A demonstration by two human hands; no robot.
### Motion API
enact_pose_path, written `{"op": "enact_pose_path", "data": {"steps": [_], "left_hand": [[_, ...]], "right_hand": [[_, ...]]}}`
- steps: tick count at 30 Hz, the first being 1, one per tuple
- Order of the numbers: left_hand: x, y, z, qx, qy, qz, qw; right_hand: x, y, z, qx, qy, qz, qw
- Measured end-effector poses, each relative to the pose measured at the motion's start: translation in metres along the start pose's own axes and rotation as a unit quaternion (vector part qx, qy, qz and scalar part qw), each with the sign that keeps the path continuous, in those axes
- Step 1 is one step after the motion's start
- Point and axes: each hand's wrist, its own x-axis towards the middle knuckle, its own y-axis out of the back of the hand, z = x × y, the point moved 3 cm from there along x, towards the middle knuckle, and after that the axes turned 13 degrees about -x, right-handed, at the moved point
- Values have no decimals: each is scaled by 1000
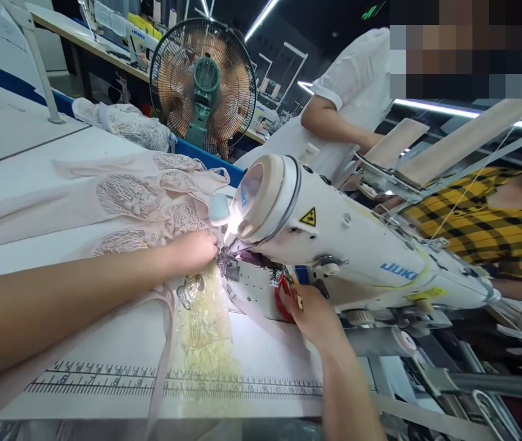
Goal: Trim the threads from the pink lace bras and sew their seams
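My left hand (192, 251) is closed at the needle area of a white sewing machine (334, 226), its fingers curled on the pale pink lace garment (127, 196). Most of those fingertips are hidden from this angle. The garment spreads leftward across the table, its straps trailing to the front edge. Right of the needle plate (254, 294), my right hand (318, 312) grips red-handled scissors (283, 299); their blades are hard to make out. Below my left hand, a strip of clear yellowish tape or film (203, 331) covers part of the table.
A printed ruler (118, 383) runs along the table's front edge. Behind stand a fan (203, 79) and a bundle of lace pieces (135, 125). A person in a white shirt (353, 79) and another in a yellow checked top (481, 214) are beyond the machine.
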Motion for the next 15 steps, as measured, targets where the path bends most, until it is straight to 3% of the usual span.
{"op": "enact_pose_path", "data": {"steps": [5, 9, 12, 15], "left_hand": [[1, -6, -7, -8, -11, 13, 1000], [0, -6, -14, -30, 6, 34, 999], [0, -5, -15, -56, 23, 44, 997], [2, -2, -16, -86, 51, 50, 994]], "right_hand": [[8, -17, 24, -37, -52, -83, 994], [-3, -16, 31, -22, -67, -115, 991], [-18, -7, 32, 0, -49, -120, 992], [-20, 5, 18, 39, 24, -118, 992]]}}
